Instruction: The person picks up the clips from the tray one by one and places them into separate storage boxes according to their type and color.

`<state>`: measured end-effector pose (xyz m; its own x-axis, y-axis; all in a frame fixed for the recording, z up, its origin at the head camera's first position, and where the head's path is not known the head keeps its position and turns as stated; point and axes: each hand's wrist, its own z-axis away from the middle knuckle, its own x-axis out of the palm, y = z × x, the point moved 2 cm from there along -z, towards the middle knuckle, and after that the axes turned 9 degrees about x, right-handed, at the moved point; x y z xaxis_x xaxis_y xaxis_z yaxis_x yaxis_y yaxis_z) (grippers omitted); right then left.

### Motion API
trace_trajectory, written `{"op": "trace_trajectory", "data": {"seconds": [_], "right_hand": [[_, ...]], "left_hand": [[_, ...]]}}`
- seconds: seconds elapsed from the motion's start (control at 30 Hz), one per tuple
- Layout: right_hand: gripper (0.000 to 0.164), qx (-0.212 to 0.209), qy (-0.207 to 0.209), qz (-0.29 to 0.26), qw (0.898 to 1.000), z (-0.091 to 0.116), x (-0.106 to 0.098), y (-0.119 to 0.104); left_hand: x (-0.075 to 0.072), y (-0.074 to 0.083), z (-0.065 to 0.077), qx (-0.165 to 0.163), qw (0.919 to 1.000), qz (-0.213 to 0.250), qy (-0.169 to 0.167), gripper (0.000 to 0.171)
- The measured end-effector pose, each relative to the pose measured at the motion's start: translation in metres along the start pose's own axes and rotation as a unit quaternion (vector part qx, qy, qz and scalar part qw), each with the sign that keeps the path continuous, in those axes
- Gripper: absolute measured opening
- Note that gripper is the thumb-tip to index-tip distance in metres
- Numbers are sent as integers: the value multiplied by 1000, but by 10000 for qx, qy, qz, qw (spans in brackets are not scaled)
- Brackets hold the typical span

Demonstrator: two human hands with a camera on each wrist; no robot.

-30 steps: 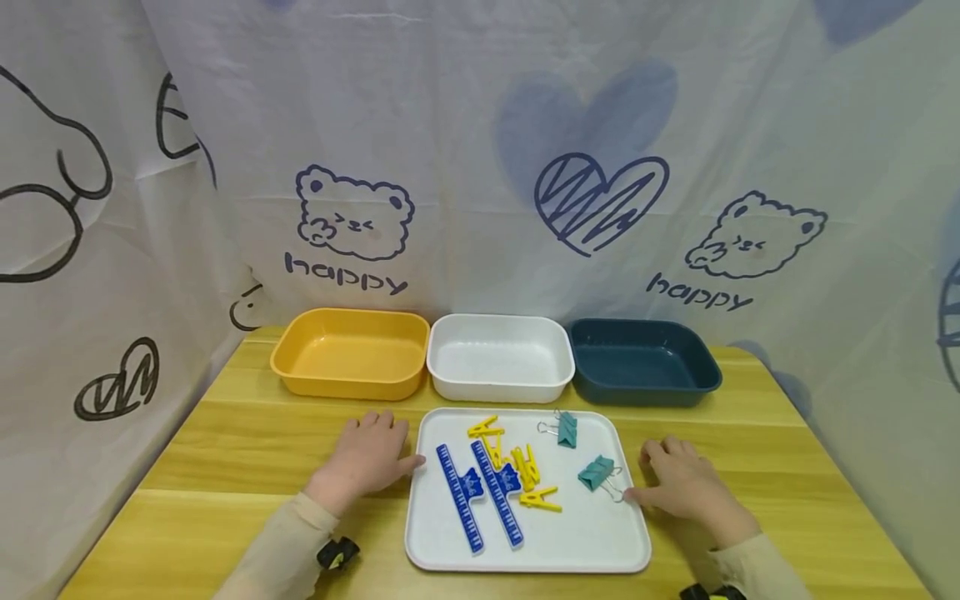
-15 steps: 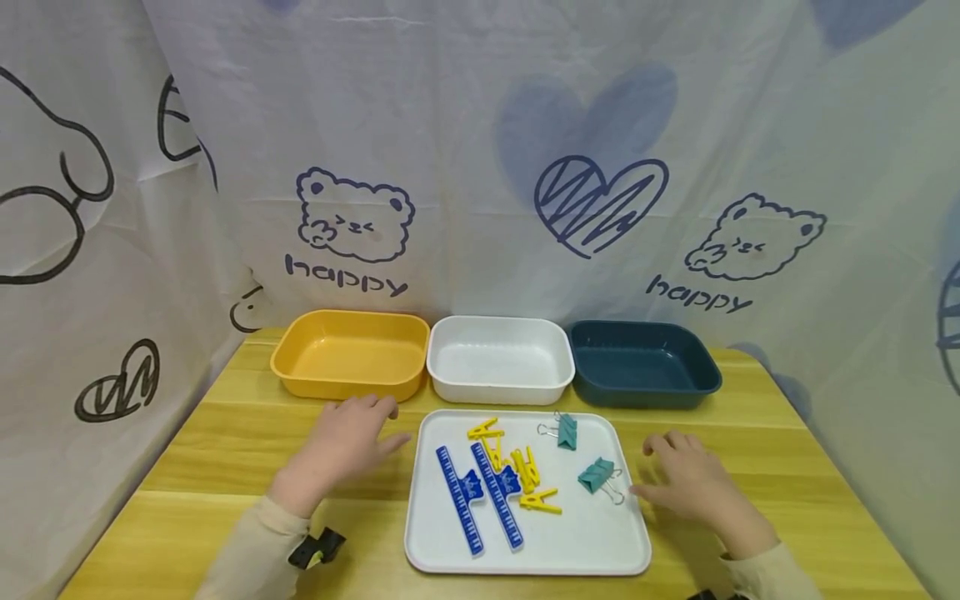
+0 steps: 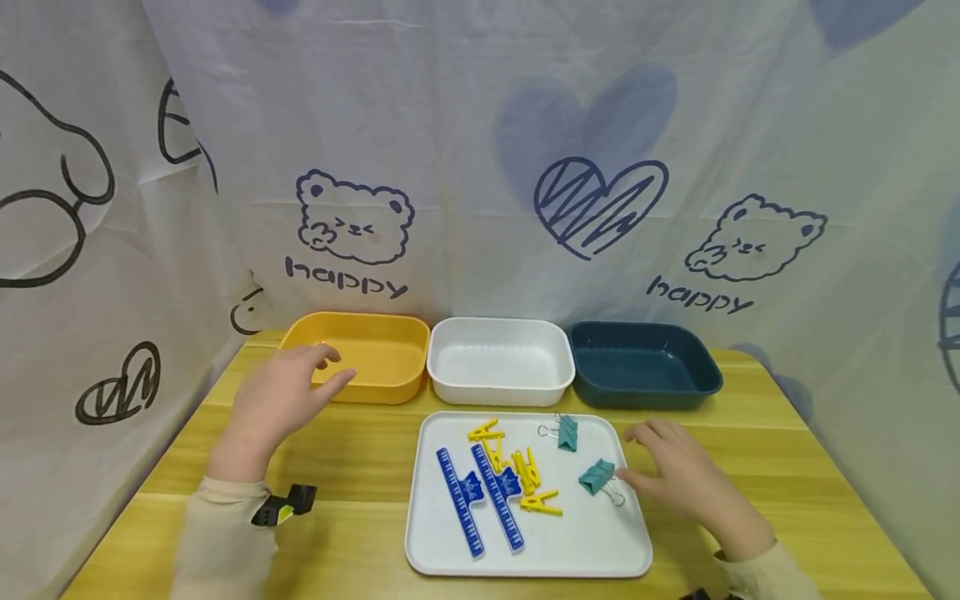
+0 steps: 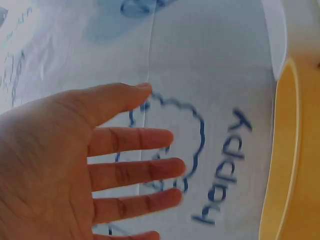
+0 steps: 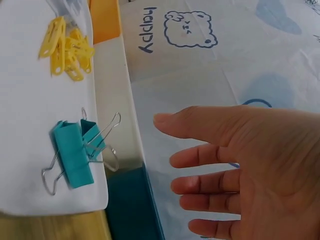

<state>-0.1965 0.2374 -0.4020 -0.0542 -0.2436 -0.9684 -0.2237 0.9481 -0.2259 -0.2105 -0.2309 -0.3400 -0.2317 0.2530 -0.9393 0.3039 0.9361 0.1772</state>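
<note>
My left hand (image 3: 281,396) is raised at the left, in front of the yellow bin (image 3: 375,392), holding nothing. Its fingers stretch out apart in the left wrist view. At the right edge of the white tray (image 3: 585,546) hovers my right hand (image 3: 686,479), also without anything in it. Its thumb is close to a teal binder clip (image 3: 597,476); whether they touch I cannot tell. A second teal binder clip (image 3: 567,433) lies farther back. Several yellow clothespins (image 3: 540,502) cluster mid-tray, beside two long blue clips with a piano-key print, one left (image 3: 460,504) and one right (image 3: 497,500).
Behind the tray, a white bin (image 3: 501,392) and a dark teal bin (image 3: 645,396) stand in a row with the yellow one. A printed cloth (image 3: 480,250) hangs behind them. Everything rests on a wood-grain table (image 3: 352,533).
My left hand has lifted away from the tray's left edge, moving left and up toward the yellow bin. The right hand has shifted slightly up and left. The tray's contents look unmoved.
</note>
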Motion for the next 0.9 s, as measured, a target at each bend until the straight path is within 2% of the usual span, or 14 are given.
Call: {"op": "trace_trajectory", "data": {"seconds": [0.13,0.3,0.5,0.73,0.9], "right_hand": [[38,-9,-8,-47,10000,-5,-4,-10],[39,-120,54,-43,9999,-11,-6,-21],[39,-316,126,-182,9993,-19,-5,-35],[39,-351,-11,-301,9989,-28,-1,-50],[42,-365,-42,-351,9987,-33,6,-60]], "left_hand": [[-5,-20,0,-242,9985,-76,494,55],[-5,-40,-2,-638,9938,-174,898,66],[3,-61,-5,-751,9891,-184,1252,69],[26,-85,-9,-821,9899,-112,1151,79],[41,-95,-10,-973,9918,32,823,86]]}}
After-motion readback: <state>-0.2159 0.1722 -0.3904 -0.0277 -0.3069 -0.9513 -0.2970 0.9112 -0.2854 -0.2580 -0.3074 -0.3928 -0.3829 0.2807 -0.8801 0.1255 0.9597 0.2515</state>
